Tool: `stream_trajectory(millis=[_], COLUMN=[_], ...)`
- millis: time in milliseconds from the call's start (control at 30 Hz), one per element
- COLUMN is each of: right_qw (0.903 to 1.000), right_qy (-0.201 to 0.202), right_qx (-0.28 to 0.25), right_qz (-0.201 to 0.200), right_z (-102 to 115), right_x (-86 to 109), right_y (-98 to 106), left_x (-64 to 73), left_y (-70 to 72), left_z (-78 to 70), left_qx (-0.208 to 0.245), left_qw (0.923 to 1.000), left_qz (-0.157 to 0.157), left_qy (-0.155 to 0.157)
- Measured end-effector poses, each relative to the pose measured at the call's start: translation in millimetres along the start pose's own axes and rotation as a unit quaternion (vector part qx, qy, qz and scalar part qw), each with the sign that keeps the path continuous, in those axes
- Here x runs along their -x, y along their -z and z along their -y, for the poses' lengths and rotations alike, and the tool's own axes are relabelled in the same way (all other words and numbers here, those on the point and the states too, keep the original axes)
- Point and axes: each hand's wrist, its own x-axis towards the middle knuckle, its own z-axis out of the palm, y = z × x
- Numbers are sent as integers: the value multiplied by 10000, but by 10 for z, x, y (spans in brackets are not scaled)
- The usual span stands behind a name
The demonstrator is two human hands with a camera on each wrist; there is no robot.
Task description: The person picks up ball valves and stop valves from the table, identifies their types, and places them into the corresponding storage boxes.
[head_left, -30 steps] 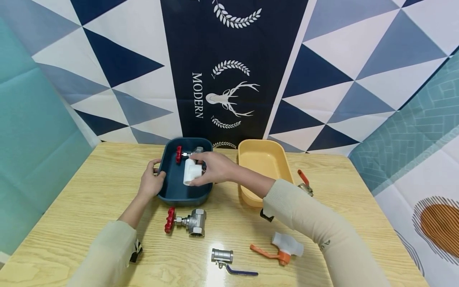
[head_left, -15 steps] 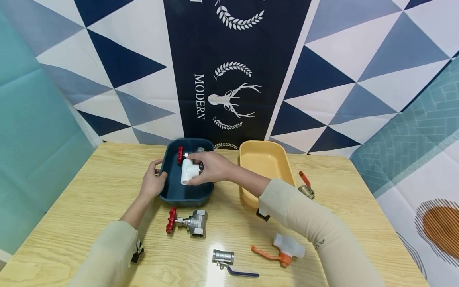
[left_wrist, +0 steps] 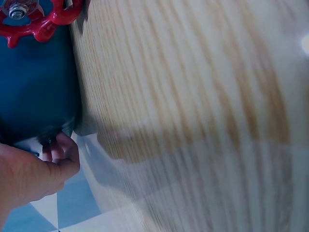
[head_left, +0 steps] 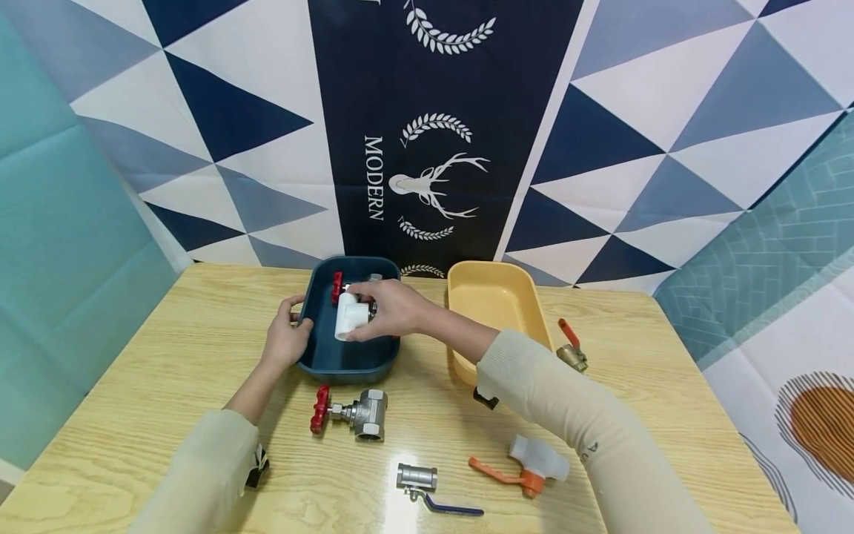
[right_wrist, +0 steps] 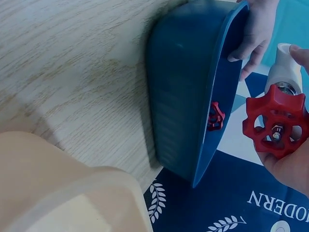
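Right hand (head_left: 394, 308): fingers and thumb hold the white valve (head_left: 350, 317), just left of the middle of the head view.
White valve: up above the blue bin (head_left: 347, 376); the right wrist view shows its red wheel (right_wrist: 277, 101) at the right side.
Left hand (head_left: 285, 343): holds the left edge of the blue bin, thumb on the inside.
In the blue bin: another red-wheeled valve (head_left: 337, 288), near the top.
Yellow bin (head_left: 494, 297): right of the middle, a brass valve (head_left: 571, 357) near its right side.
Table (head_left: 200, 334): a big silver valve (head_left: 369, 415) below the blue bin, a small blue-handled valve (head_left: 418, 477) at bottom middle, an orange-handled valve (head_left: 534, 461) at lower right.
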Motion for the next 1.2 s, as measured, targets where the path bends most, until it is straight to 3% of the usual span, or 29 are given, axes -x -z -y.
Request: stream_trajectory(millis=[1200], right_qw=[9988], right_qy=[-223], right_qx=[-431], right_qz=[36], right_z=[-93], right_x=[-217], right_y=[-167], left_x=[8], left_y=[0], left_z=[-11], left_qx=[47], left_qw=[10000], left_qz=[-15], left_qy=[56])
